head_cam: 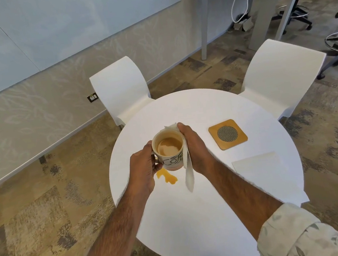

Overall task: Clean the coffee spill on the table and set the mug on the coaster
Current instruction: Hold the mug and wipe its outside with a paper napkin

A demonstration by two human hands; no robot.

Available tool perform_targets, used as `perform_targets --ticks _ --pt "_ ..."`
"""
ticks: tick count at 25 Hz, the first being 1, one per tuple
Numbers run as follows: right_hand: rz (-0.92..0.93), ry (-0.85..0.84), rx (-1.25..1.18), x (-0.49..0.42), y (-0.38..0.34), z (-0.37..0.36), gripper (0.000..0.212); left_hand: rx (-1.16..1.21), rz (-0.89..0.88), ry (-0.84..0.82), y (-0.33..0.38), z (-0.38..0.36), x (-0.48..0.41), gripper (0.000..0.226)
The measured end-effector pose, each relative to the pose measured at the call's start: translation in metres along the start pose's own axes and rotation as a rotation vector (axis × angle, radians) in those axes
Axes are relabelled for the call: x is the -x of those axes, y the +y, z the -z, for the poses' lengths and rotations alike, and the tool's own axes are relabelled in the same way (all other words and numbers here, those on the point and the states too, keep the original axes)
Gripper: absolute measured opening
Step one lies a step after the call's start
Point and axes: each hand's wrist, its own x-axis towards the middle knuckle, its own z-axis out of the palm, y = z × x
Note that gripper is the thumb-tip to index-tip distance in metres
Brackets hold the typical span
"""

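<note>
A cream mug [169, 148] with dark lettering holds milky coffee and is lifted above the round white table [212, 206]. My left hand [144, 167] grips its handle. My right hand [194, 146] presses a white paper napkin [189, 175] against the mug's right side; the napkin hangs down past the mug's base. A brown coffee spill [166, 176] lies on the table just below the mug, near the left edge. The square wooden coaster [227, 134] with a round mesh centre sits to the right of the mug, nothing on it.
A second white napkin [257, 167] lies flat on the table's right part. Two white chairs [123, 91] [278, 76] stand at the far side. A larger table, cables and office chair bases [295, 14] are at the back right. Patterned carpet surrounds the table.
</note>
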Motion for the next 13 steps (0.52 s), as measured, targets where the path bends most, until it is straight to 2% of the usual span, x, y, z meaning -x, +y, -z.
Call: perform_targets --ticks 2,4,6,9,13 --pt "-0.046 -0.022 0.094 -0.004 -0.007 -0.001 0.048 -0.012 -0.006 -0.004 -0.002 0.000 0.001 0.022" --pt "-0.083 -0.031 0.151 -0.008 -0.012 0.001 0.040 -0.014 -0.012 -0.011 -0.003 -0.001 0.003 0.025" --pt "-0.135 -0.053 0.143 -0.013 -0.012 0.005 0.034 -0.004 -0.011 -0.016 -0.003 -0.001 0.004 0.027" --pt "-0.186 -0.043 0.161 -0.017 -0.013 0.008 0.038 -0.002 -0.010 -0.032 -0.003 -0.002 0.007 0.026" --pt "-0.188 -0.020 0.221 -0.019 -0.005 0.012 0.017 -0.007 0.012 0.003 -0.007 -0.003 0.011 0.021"
